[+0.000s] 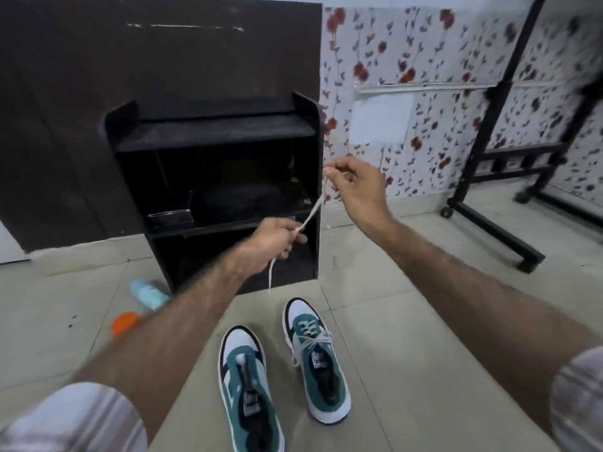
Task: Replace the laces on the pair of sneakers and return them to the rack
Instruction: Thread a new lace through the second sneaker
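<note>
Two teal, white and black sneakers stand on the floor, toes pointing away from me. The left sneaker has no lace in its eyelets. The right sneaker is laced with a pale lace tied over its tongue. A loose white lace stretches in the air between my hands. My left hand grips its lower part, with one end dangling below the fist. My right hand, raised higher, pinches the upper part. Behind them stands the black shoe rack.
A light blue bottle and an orange lid lie on the tiled floor left of the rack. A black wheeled metal stand is at the right by the flowered wall. A small dark box sits on the rack's middle shelf.
</note>
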